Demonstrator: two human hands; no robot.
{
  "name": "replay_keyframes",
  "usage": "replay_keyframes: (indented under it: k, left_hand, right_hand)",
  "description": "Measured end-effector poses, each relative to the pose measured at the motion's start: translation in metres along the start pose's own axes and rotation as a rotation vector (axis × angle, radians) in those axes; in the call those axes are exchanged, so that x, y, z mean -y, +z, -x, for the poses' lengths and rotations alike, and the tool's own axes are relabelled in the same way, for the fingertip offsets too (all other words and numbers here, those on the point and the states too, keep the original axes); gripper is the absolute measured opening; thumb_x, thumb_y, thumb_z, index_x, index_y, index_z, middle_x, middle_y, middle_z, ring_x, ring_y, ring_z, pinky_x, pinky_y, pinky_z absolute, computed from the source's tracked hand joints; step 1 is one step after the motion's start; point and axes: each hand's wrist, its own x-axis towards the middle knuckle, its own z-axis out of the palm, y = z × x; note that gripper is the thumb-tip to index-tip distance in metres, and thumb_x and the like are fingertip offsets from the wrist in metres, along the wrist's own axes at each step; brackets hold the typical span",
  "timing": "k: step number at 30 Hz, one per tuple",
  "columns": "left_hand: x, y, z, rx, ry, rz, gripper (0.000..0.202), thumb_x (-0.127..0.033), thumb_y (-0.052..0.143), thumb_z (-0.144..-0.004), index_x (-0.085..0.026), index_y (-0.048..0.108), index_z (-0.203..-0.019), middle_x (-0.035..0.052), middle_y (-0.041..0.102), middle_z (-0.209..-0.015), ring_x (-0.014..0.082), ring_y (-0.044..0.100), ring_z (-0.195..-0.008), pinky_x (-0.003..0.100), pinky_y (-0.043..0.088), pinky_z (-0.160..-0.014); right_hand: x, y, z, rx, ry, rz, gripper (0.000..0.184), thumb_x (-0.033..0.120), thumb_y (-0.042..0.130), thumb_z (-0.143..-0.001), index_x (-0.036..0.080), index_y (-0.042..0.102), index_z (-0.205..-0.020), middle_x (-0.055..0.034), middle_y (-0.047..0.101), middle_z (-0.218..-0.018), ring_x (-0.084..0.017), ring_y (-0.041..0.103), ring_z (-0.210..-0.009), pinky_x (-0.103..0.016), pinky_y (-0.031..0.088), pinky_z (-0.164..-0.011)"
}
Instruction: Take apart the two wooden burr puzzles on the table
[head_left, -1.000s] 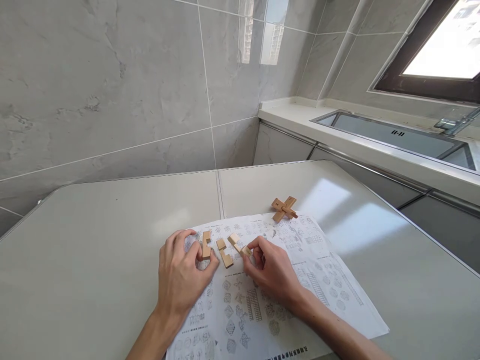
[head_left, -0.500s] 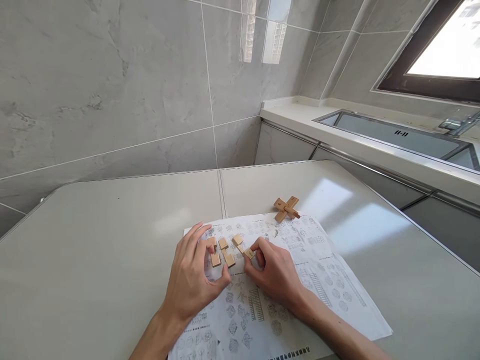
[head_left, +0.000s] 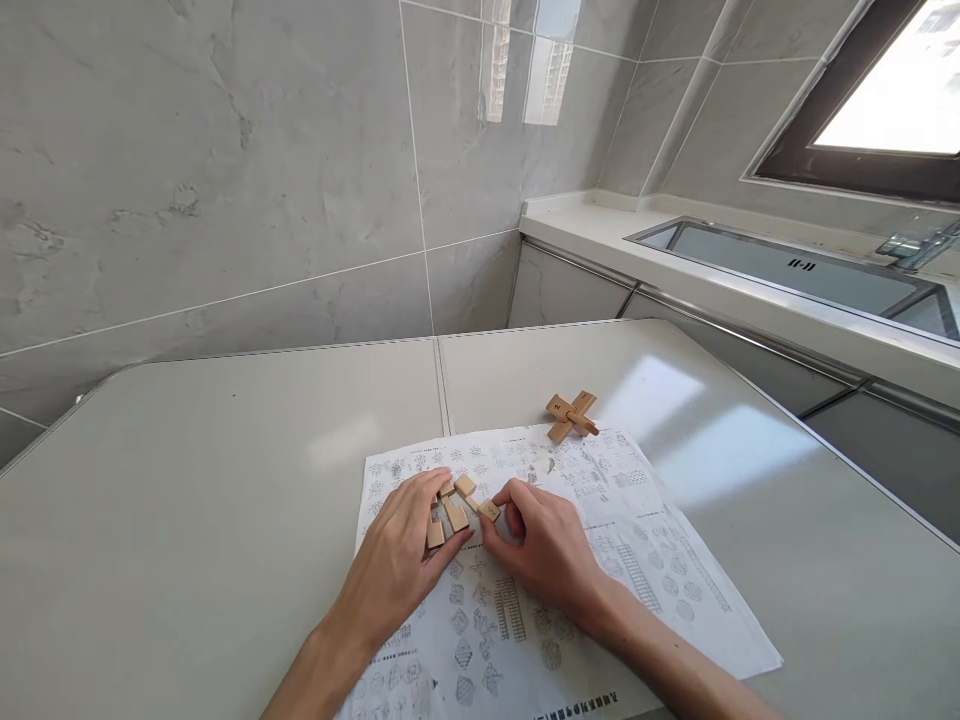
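On the printed sheet [head_left: 570, 580] lie several small notched wooden puzzle pieces [head_left: 458, 518], side by side. My left hand [head_left: 401, 540] curls around the left-hand ones, fingers on their far side and thumb along the near side; it hides part of them. A right-hand wooden puzzle piece [head_left: 466, 486], narrow in its middle, slants toward my right hand [head_left: 544, 545]. Thumb and index finger of that hand pinch its near end, which bears a small dark mark. Beyond the hands, a cross-shaped wooden puzzle assembly [head_left: 573, 417] with numbers on it rests at the sheet's far edge.
The sheet, printed with small puzzle diagrams, lies on a pale table [head_left: 225, 520] with a seam across it. Grey tiled wall [head_left: 225, 170] rises behind. A counter with a sink [head_left: 795, 265] and a faucet [head_left: 919, 245] stands at the right, beneath a window [head_left: 892, 100].
My left hand has closed in from an open curve around the left-hand pieces, which now lie closer together. My right hand has shifted slightly left with its pinched piece.
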Motion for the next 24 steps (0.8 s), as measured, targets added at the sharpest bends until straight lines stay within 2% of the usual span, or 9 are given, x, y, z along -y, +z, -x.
replay_keyframes:
  k: [8, 16, 20, 24]
  left_hand:
    - [-0.004, -0.001, -0.002, 0.016, 0.029, -0.002, 0.058, -0.042, 0.065, -0.102, -0.033, 0.041, -0.154, 0.0078, 0.062, -0.149, 0.031, 0.059, -0.138, 0.051, 0.055, -0.111]
    - [-0.006, -0.002, -0.003, 0.002, 0.053, -0.031, 0.042, -0.041, 0.06, -0.105, -0.035, 0.054, -0.146, 0.0071, 0.063, -0.146, 0.0304, 0.062, -0.133, 0.049, 0.057, -0.106]
    - [-0.003, -0.002, -0.005, -0.055, -0.024, -0.039, 0.041, -0.044, 0.06, -0.104, -0.035, 0.056, -0.144, 0.0062, 0.065, -0.141, 0.0302, 0.062, -0.131, 0.049, 0.057, -0.105]
    - [0.009, -0.007, -0.007, -0.179, -0.147, -0.08, 0.038, -0.044, 0.061, -0.102, -0.032, 0.059, -0.138, 0.0076, 0.065, -0.139, 0.032, 0.061, -0.129, 0.051, 0.054, -0.106]
  right_hand:
    - [-0.001, -0.001, 0.001, 0.06, -0.051, -0.005, 0.016, 0.03, 0.065, -0.095, 0.023, 0.057, -0.084, 0.0057, 0.052, -0.062, -0.013, 0.049, -0.055, -0.027, 0.034, -0.055]
    - [-0.002, -0.001, 0.002, 0.13, -0.118, -0.042, 0.013, 0.03, 0.058, -0.103, 0.022, 0.067, -0.099, 0.0029, 0.062, -0.068, -0.015, 0.055, -0.059, -0.027, 0.04, -0.059]
    - [-0.001, -0.003, 0.001, 0.143, -0.119, -0.055, 0.013, 0.029, 0.056, -0.104, 0.023, 0.067, -0.102, 0.0027, 0.063, -0.069, -0.015, 0.056, -0.06, -0.027, 0.04, -0.06]
    - [0.0, -0.004, 0.001, 0.16, -0.121, -0.049, 0.017, 0.027, 0.052, -0.105, 0.023, 0.067, -0.096, 0.0019, 0.064, -0.069, -0.015, 0.056, -0.06, -0.028, 0.04, -0.059]
